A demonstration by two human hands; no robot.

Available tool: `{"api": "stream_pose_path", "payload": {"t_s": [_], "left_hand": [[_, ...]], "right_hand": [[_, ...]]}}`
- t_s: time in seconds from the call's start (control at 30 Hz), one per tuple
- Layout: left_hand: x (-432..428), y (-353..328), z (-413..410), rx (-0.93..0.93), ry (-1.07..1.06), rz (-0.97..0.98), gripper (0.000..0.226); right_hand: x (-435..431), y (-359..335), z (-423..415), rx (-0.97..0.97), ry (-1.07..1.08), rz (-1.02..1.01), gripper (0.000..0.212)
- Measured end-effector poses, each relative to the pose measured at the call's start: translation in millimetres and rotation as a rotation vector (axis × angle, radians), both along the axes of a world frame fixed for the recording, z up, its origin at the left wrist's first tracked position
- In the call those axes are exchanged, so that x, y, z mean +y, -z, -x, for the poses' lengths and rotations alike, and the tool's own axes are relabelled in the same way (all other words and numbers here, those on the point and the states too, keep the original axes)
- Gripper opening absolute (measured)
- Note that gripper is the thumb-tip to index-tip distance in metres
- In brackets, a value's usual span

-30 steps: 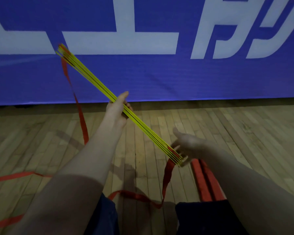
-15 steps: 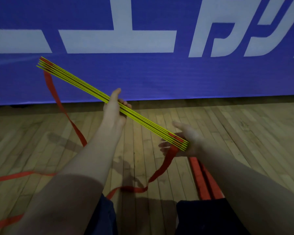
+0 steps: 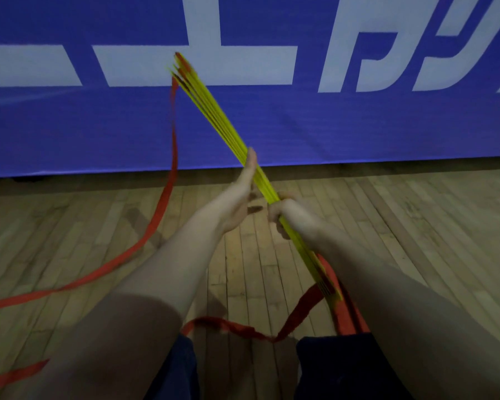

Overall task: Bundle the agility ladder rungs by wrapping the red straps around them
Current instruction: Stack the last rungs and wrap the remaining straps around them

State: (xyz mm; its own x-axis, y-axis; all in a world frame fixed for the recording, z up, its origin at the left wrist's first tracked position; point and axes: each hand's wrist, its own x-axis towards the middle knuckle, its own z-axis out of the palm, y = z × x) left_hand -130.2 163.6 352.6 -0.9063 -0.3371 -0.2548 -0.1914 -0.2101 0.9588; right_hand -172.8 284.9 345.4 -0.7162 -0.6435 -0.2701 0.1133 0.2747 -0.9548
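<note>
Head view. Yellow rungs (image 3: pixel 223 119) stacked in one bundle, in the air at frame centre. Long axis is a steep diagonal: far end points to upper centre-left and is blurred, near end points to lower right.

My right hand (image 3: pixel 286 216) grips the bundle below mid-length, fingers curled round it. My left hand (image 3: pixel 240 203) lies edge-on against its left side, one digit straight along it; grip cannot be told.

One red strap (image 3: pixel 168 180) hangs from the far end and sweeps to the left edge. A second strap (image 3: pixel 300 311) trails from the near end across the wooden floor (image 3: pixel 416 226).
</note>
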Motion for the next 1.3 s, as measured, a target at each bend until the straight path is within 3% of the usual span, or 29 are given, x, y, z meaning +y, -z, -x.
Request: {"api": "stream_pose_path", "payload": {"t_s": [0.1, 0.2, 0.27, 0.37, 0.47, 0.6, 0.7, 0.77, 0.87, 0.93, 1.0, 1.07, 1.1, 1.13, 1.2, 1.3], "left_hand": [[3.4, 6.9, -19.5, -0.151, 0.505, 0.117, 0.065], [19.2, 20.1, -30.3, -0.429, 1.067, 0.526, 0.073], [38.1, 26.5, -32.5, -0.521, 1.174, 0.639, 0.086], [56.9, 33.4, -29.7, -0.557, 1.168, 0.65, 0.089], [54.2, 28.6, -26.2, -0.51, 1.08, 0.904, 0.08], [24.5, 18.5, -21.3, -0.246, 0.796, 1.153, 0.045], [-10.3, 13.9, -18.1, -0.071, 0.425, 0.986, 0.023], [-22.0, 9.2, -16.6, -0.028, 0.229, 0.839, 0.024], [-26.6, 8.5, -8.9, -0.07, 0.123, 0.877, 0.021], [-27.0, 8.5, -5.1, -0.109, 0.021, 0.908, 0.019], [-25.2, 8.3, -5.4, -0.142, -0.097, 1.042, 0.02], [-21.8, 2.4, -9.0, -0.256, -0.23, 1.251, 0.019], [-23.3, -0.8, -10.4, -0.33, -0.265, 1.231, 0.026], [-24.0, -7.1, -13.1, -0.403, -0.254, 1.068, 0.039], [-26.8, -14.3, -15.7, -0.485, -0.079, 0.53, 0.062], [-23.2, -11.2, -14.2, -0.264, 0.039, 0.049, 0.065]], "right_hand": [[2.3, -5.1, 8.5, 0.06, 0.029, -0.009, 0.027], [-2.0, -1.5, 15.2, 0.013, 0.078, 0.031, 0.036], [-5.6, 0.1, 17.8, -0.012, 0.095, 0.063, 0.032], [-4.9, -0.6, 22.3, -0.035, 0.131, 0.088, 0.029], [4.0, 2.5, 26.9, 0.005, 0.135, 0.046, 0.027], [14.0, 7.3, 29.0, 0.062, 0.097, -0.057, 0.027], [19.4, 8.4, 27.8, 0.144, 0.042, -0.095, 0.027], [18.4, 6.8, 20.7, 0.167, -0.041, -0.092, 0.025], [12.2, 5.7, 8.4, 0.012, -0.126, -0.05, 0.036], [7.7, 2.9, 0.2, -0.072, -0.142, -0.019, 0.032], [5.0, 0.9, -2.7, -0.043, -0.112, -0.032, 0.022], [5.4, -0.9, 1.5, 0.051, -0.053, -0.088, 0.027], [6.7, -2.5, 5.0, 0.091, -0.024, -0.112, 0.03], [8.8, -4.5, 8.9, 0.112, 0.004, -0.12, 0.032], [13.6, -6.5, 16.4, 0.095, 0.047, -0.069, 0.033], [15.0, -10.1, 14.2, -0.023, 0.039, 0.077, 0.03]]}}
